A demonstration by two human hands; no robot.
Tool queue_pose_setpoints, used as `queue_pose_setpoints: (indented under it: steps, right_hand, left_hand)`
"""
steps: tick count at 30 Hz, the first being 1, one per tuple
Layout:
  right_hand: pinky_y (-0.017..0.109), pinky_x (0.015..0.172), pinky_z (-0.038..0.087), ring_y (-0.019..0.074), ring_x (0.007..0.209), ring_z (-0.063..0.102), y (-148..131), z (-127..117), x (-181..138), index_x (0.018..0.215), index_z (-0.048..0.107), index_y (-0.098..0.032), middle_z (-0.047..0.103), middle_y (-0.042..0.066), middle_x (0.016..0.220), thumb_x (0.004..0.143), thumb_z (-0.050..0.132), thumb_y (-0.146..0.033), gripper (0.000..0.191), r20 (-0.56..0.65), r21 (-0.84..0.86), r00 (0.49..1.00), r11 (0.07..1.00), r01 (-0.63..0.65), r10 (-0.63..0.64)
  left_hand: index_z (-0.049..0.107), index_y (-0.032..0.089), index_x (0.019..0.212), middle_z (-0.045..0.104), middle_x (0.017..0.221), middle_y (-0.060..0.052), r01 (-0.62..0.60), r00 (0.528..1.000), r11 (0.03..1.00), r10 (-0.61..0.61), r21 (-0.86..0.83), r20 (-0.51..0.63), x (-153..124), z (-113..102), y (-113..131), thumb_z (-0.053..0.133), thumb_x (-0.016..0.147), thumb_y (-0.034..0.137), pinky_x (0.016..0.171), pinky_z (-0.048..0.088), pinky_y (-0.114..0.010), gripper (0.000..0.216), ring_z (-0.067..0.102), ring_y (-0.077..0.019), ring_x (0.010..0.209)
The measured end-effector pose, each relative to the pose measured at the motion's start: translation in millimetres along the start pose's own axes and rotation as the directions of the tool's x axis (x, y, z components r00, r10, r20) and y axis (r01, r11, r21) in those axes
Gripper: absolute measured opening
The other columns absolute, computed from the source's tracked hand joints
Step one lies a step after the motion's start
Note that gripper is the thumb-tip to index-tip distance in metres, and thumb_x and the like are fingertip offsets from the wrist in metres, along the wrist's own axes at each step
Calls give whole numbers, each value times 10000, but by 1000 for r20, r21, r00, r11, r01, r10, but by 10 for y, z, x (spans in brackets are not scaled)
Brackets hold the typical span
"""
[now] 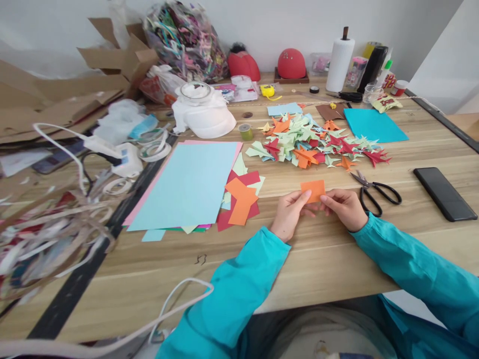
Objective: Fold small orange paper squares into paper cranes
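A small orange piece of paper [313,190] is held up between my two hands, just above the wooden table. My left hand [291,213] pinches its lower left side with the thumb on top. On the lower right corner, my right hand [345,205] grips it between thumb and fingers. Beyond the paper lies a heap of folded paper cranes [295,130] in pale green, orange and red. Black-handled scissors [375,192] rest right beside my right hand. Left of my hands are loose orange paper pieces [241,197] over red and green ones.
Stacked coloured sheets [187,179] lie at left, pale blue on top. A black phone [444,193] is at far right, a turquoise sheet [375,124] behind. Cables and ribbons [56,239] clutter the left side. A white bottle [340,62] and red domes [291,64] stand at the back.
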State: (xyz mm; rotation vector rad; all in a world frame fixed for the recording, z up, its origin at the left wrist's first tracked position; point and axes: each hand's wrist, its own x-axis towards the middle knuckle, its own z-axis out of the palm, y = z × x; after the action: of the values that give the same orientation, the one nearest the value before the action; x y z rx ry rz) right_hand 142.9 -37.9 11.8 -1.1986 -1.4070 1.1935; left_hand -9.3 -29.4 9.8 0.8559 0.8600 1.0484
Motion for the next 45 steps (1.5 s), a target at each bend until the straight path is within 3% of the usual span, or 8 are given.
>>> queue_pose_setpoints:
  steps: [6,10,14,19,24,28,36,45]
  right_hand:
    - [216,433,445,85,439,522,25,-19,31,717,610,-154,632,3,580,695,663,-496,347,48,83,997,994,-71,67]
    - [190,354,369,70,370,472,65,-27,28,625,550,-152,580,-12,488,725,633,-505,376,58,24,997,998,-60,58]
    - [192,360,386,76,372,487,56,-21,14,592,530,-156,578,-7,477,735,627,-496,381,24,-3,1000,1000,-16,16]
    - [193,367,382,81,367,489,41,-27,26,582,517,-164,578,-12,459,735,621,-505,387,-66,10,998,1000,4,-4]
    - [176,314,302,57,306,413,43,-35,32,580,508,-167,537,-35,407,730,619,-519,399,-64,23,997,999,-47,49]
    - [166,288,219,37,271,326,29,-32,17,580,499,-169,457,-64,338,731,617,-523,402,-70,29,995,997,-72,74]
    - [157,284,222,40,267,339,69,-26,34,677,549,-158,480,-63,352,743,610,-514,368,-73,117,992,989,-94,103]
    - [158,298,247,43,285,365,68,-32,27,658,532,-161,501,-58,378,743,602,-527,382,-21,91,993,990,-112,114]
  left_hand:
    - [650,116,628,610,584,-40,-83,996,985,77,155,40,-14,-10,-13,646,730,372,474,461,-229,276,558,-107,499]
    - [640,111,566,608,555,-42,-100,993,962,79,253,90,-27,1,-19,661,718,321,483,475,-238,260,550,-106,472]
    - [663,107,662,621,562,-36,-52,997,980,41,194,63,-32,19,-12,711,662,296,490,493,-242,195,564,-112,482]
    - [640,97,672,636,625,-52,69,995,994,-75,89,63,-30,15,-5,675,690,385,448,486,-247,291,587,-123,479]
    - [624,90,598,585,523,-28,34,998,990,-41,139,51,-23,5,-18,682,680,363,414,457,-226,291,555,-109,429]
    - [634,90,628,606,561,-36,35,998,990,-41,137,40,-30,12,-11,699,660,352,410,457,-225,271,559,-109,431]
    - [595,94,767,634,618,-60,127,991,990,-123,-62,61,-25,11,5,591,748,469,437,493,-263,375,601,-148,470]
    - [626,80,722,648,641,-71,78,996,997,-78,16,42,-23,10,-16,670,702,380,467,509,-251,304,611,-140,496]
